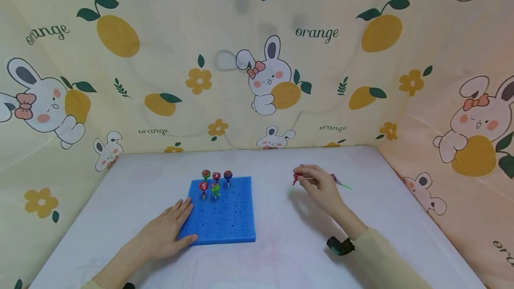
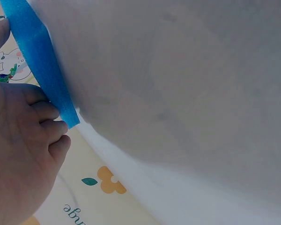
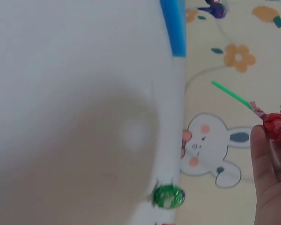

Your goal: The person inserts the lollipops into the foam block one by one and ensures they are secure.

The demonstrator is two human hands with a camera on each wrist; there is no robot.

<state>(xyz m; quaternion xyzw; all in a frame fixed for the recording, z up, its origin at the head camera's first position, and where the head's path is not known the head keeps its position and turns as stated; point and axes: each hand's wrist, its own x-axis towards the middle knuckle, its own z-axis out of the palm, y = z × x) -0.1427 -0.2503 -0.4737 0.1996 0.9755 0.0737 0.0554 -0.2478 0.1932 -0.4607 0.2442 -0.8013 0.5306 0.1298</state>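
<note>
A blue foam block [image 1: 229,217] with rows of holes lies on the white table [image 1: 281,253]. Several wrapped lollipops [image 1: 215,181] stand in its far left holes. My left hand [image 1: 176,223] lies flat at the block's near left corner, fingers [image 2: 51,117] against the foam's edge [image 2: 40,61]. Right of the block, my right hand [image 1: 304,180] hovers just above the table and pinches a red lollipop [image 1: 296,178] [image 3: 275,125] by its head, the green stick [image 3: 232,93] pointing away from the fingers [image 3: 267,164].
Behind my right hand a purple lollipop [image 1: 333,176] with a green stick lies on the table. A green lollipop [image 3: 168,196] shows in the right wrist view. Printed fabric walls [image 1: 257,57] close the table on three sides.
</note>
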